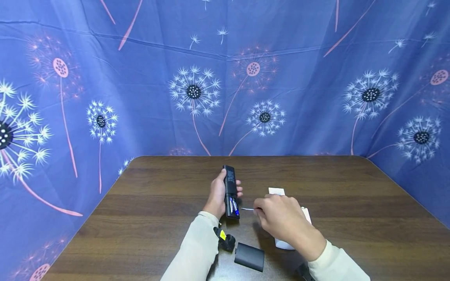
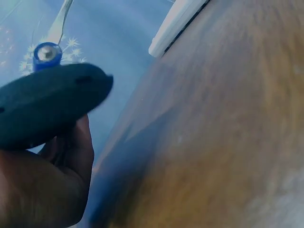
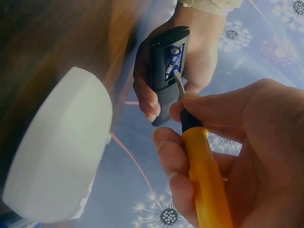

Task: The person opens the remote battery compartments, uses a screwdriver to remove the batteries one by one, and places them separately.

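My left hand point(image 1: 217, 193) grips a black remote control point(image 1: 230, 183), its battery bay uncovered. Blue batteries point(image 3: 175, 58) lie in the bay, and in the left wrist view one battery end point(image 2: 47, 53) sticks up above the remote's edge. In my right hand point(image 1: 281, 216) is a flat-blade screwdriver point(image 3: 202, 166) with a yellow-orange handle and black collar. Its bare tip points at the bay, close to the batteries; whether it touches them I cannot tell. A black battery cover point(image 1: 249, 256) lies on the table near the front.
A white device point(image 3: 61, 147) with a rounded end sits on the wooden table point(image 1: 158, 203) under my right hand, partly hidden by it. Black wrist gear with a yellow label point(image 1: 223, 235) is at my left wrist. A blue dandelion-print cloth point(image 1: 147, 78) hangs behind the table.
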The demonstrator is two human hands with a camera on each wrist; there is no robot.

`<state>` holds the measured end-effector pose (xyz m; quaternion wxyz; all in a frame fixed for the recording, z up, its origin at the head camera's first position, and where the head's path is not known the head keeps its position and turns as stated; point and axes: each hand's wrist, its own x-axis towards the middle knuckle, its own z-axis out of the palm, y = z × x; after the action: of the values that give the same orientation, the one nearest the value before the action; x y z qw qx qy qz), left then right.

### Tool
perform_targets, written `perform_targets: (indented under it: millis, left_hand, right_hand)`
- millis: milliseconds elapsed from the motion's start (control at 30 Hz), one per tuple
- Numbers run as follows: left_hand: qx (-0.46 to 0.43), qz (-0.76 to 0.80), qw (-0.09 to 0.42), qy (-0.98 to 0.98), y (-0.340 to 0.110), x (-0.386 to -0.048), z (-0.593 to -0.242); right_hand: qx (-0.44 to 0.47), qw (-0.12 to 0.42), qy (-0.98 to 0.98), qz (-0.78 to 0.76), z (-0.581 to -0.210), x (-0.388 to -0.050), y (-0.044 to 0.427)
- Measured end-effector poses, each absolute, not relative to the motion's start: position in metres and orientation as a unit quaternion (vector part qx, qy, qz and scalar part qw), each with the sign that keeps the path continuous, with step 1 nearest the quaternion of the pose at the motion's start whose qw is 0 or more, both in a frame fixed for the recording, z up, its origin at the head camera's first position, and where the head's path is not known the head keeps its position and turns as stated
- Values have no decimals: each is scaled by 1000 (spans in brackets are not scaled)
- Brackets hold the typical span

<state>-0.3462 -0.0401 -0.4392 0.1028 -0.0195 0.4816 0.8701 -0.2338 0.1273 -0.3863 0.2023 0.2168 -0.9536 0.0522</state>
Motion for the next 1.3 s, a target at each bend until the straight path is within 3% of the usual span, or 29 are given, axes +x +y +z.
perform_targets:
  millis: [633, 1300]
  left_hand:
    - [19, 843, 109, 526, -34, -345, -439]
    - [21, 827, 103, 552, -32, -343, -443]
  right_hand:
    - [252, 207, -944, 56, -392, -232, 120]
    - [231, 195, -952, 47, -396, -233, 120]
